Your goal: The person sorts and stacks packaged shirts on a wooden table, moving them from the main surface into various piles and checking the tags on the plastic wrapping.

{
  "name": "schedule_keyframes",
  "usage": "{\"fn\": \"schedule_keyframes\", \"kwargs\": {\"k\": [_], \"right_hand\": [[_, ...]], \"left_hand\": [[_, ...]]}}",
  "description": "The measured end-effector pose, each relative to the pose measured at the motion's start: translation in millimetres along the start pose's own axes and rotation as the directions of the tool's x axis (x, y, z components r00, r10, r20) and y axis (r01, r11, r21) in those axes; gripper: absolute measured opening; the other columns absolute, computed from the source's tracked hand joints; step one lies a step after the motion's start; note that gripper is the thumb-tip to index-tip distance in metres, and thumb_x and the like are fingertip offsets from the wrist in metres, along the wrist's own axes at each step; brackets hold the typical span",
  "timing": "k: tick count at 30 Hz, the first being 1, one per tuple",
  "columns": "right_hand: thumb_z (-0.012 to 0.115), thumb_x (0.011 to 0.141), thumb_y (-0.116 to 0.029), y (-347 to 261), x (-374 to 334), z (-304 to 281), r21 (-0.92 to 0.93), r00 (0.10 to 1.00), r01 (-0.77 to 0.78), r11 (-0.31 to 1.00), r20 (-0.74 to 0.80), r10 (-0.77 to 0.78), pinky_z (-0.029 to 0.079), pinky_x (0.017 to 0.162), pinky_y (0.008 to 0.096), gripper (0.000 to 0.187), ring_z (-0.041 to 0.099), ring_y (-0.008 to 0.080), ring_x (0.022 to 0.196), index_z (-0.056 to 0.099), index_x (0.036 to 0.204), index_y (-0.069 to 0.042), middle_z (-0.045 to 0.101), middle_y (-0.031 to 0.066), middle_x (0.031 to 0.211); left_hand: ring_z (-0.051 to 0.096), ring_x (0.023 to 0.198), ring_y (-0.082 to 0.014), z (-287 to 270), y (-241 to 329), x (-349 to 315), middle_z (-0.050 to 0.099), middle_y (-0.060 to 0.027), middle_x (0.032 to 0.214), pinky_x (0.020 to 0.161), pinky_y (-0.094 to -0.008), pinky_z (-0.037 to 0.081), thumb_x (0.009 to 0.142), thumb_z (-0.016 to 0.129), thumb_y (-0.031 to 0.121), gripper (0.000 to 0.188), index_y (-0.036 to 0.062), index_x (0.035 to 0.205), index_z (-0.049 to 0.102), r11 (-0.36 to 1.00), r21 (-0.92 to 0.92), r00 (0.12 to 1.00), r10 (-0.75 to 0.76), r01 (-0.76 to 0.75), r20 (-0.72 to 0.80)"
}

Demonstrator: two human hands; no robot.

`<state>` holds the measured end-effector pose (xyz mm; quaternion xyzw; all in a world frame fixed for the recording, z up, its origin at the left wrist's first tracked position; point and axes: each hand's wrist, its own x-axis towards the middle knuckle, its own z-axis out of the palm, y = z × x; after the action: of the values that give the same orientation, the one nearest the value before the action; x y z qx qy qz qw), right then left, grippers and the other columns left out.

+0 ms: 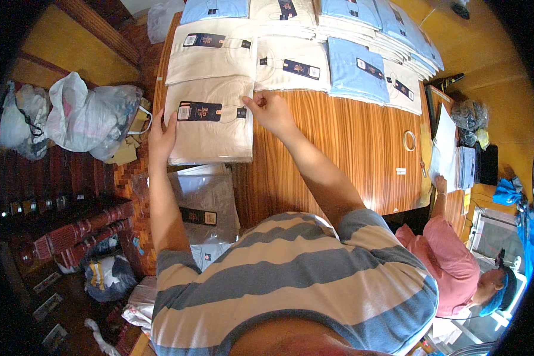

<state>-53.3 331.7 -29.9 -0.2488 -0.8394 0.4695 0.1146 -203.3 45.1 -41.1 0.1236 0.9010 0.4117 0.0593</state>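
In front of me a cream folded shirt (210,141) in a clear bag lies on top at the table's left end. A dark hang tag (199,111) and a small black label are on it. My left hand (162,135) is at the shirt's left edge, its fingers stretched out and the thumb apart over the bag. At the right edge, my right hand (272,113) is closed, fingers curled and thumb on the bag near the black label. Its fingertips are partly hidden. Another cream bagged shirt (204,66) lies just beyond.
Stacks of light blue shirts (355,74) and cream ones line the far side of the wooden table (326,154). A tape roll (409,140) lies at right. A person in pink (442,267) works at the right. Plastic sacks (95,115) stand at left; a grey bagged shirt (204,190) lies below the table edge.
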Motion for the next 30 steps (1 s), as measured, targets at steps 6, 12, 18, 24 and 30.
{"fn": "schedule_keyframes", "kwargs": {"k": [6, 12, 18, 24, 30], "right_hand": [[0.062, 0.101, -0.027, 10.2, 2.0, -55.0, 0.344, 0.978, -0.188, 0.920, 0.155, 0.142, 0.049, 0.056, 0.0232, 0.029, 0.061, 0.0100, 0.063, 0.068, 0.106, 0.001, 0.072, 0.0074, 0.086], [0.059, 0.101, -0.018, 39.3, 57.4, -113.5, 0.733, 0.955, -0.135, 0.667, -0.083, 0.285, 0.053, 0.061, 0.0260, 0.024, 0.066, 0.0136, 0.072, 0.064, 0.112, 0.003, 0.073, 0.0109, 0.094], [0.069, 0.096, -0.020, 93.3, 221.4, -207.2, 0.923, 0.843, 0.245, 0.298, -0.354, 0.406, 0.060, 0.060, 0.0301, 0.028, 0.070, 0.0213, 0.073, 0.062, 0.104, 0.006, 0.069, 0.0126, 0.084], [0.063, 0.098, -0.027, 140.9, 313.9, -263.3, 0.860, 0.926, 0.026, 0.509, -0.212, 0.311, 0.060, 0.058, 0.0328, 0.029, 0.068, 0.0234, 0.064, 0.061, 0.097, 0.002, 0.068, 0.0125, 0.077], [0.057, 0.100, -0.019, 79.2, 306.5, -292.8, 0.739, 0.867, 0.201, 0.643, -0.440, 0.235, 0.063, 0.071, 0.0403, 0.023, 0.069, 0.0270, 0.073, 0.063, 0.097, 0.003, 0.068, 0.0148, 0.082]], "left_hand": [[0.061, 0.121, -0.0362, -3.0, -2.3, -15.8, 0.062, -0.0289, 0.130, 0.104, -0.0390, 0.045, 0.095, 0.067, 0.044, 0.069, -0.0064, 0.140, 0.051, 0.999, -0.012, 0.999, 0.044, -0.044, -0.017], [0.058, 0.125, -0.0351, -11.9, 23.1, -32.5, 0.059, -0.0265, 0.135, 0.107, -0.0406, 0.042, 0.097, 0.066, 0.035, 0.062, -0.0063, 0.141, 0.050, 0.999, -0.004, 0.994, 0.045, -0.045, -0.098], [0.047, 0.138, -0.0322, -21.4, 61.1, -72.3, 0.053, -0.0201, 0.145, 0.116, -0.0439, 0.032, 0.096, 0.066, 0.025, 0.051, -0.0009, 0.139, 0.054, 0.976, 0.014, 0.950, 0.215, -0.217, -0.228], [0.046, 0.138, -0.0315, -28.8, 69.3, -114.5, 0.052, -0.0197, 0.146, 0.117, -0.0432, 0.029, 0.095, 0.063, 0.018, 0.040, -0.0018, 0.130, 0.060, 0.901, -0.321, 0.954, 0.251, -0.292, -0.164], [0.055, 0.129, -0.0300, -26.3, 66.6, -152.0, 0.059, -0.0209, 0.136, 0.113, -0.0430, 0.038, 0.099, 0.058, 0.015, 0.040, -0.0049, 0.133, 0.055, 0.740, -0.640, 0.978, 0.174, -0.207, -0.115]]}}
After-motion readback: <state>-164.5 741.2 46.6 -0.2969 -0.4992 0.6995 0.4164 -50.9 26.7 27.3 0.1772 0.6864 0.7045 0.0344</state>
